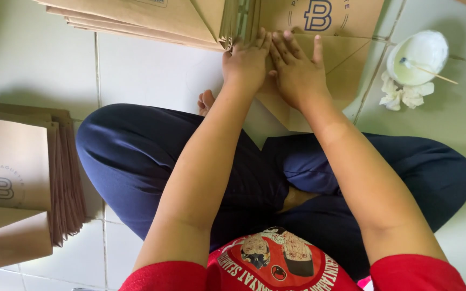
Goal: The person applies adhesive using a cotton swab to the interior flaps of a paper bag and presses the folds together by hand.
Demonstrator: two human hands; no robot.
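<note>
Seated cross-legged on pale glossy tiled floor (pixel 152 75). Left hand (pixel 245 62) and right hand (pixel 296 70) side by side, palms down, fingers flat, pressing a matte brown paper bag (pixel 346 70) (grasping nothing). Bag lies flat under the palms, long axis running away from the body. Just beyond: bag stack (pixel 152 19). Right: white glue bowl (pixel 419 54) with stick.

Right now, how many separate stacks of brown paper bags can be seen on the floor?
2. One stack lies at the top, where the left hand and right hand press a bag. The other stack lies at the left edge. More may be outside the view.
</note>
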